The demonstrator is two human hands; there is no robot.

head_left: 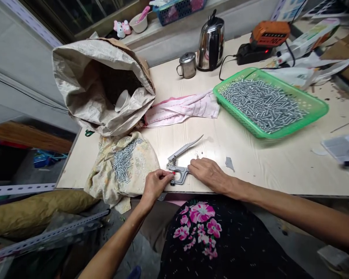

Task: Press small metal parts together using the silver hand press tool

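Near the table's front edge lie grey snap-fastener pliers (180, 175), their upper handle raised at a slant over a coil spring. My right hand (208, 174) is closed around the lower handle. At the jaw end, the thumb and fingers of my left hand (157, 185) are pinched together beside a small red spot on the jaw; whether they hold a small piece is hidden. Left of the pliers, a pile of small silvery metal pins (123, 161) rests on a stained yellowish cloth (147, 155).
A green plastic basket (267, 135) full of similar metal pieces stands to the right. An open woven sack (75, 89) with a white cup (122, 101) inside is at the left. Behind are a pink towel (186, 109), metal mug (187, 65), kettle (202, 48) and orange battery (270, 34) on a charger.
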